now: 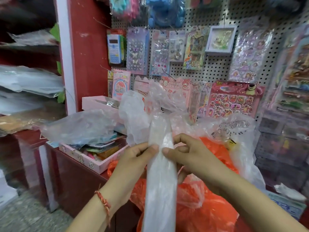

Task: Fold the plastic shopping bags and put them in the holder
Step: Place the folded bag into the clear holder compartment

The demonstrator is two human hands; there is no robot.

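Now, at the bottom of the frame, two bare forearms come up toward the middle; the left one wears a red string bracelet (103,200). The left hand (139,155) and the right hand (189,152) meet at the centre. Each pinches the clear plastic bag (160,174) between thumb and curled fingers, one on each edge. This bag is gathered into a long narrow strip that runs from the bottom edge up to the hands; above them its top part spreads loose and wrinkled.

I judge the step in hand is to flatten and narrow the strip before folding it short. To do it well, the thumbs should press the air out along the strip and keep both edges even. The loose top should be smoothed in before any fold, otherwise the thin film may spring open.

Under the strip lies a heap of orange bags (209,215), and to the right are more clear bags (234,131) with black print. Left of the hands, a pink box (83,160) of small goods stands on the red desk (66,173). Behind, in the upper half, a pegboard (217,71) carries sticker sheets. I cannot tell which thing is the holder.
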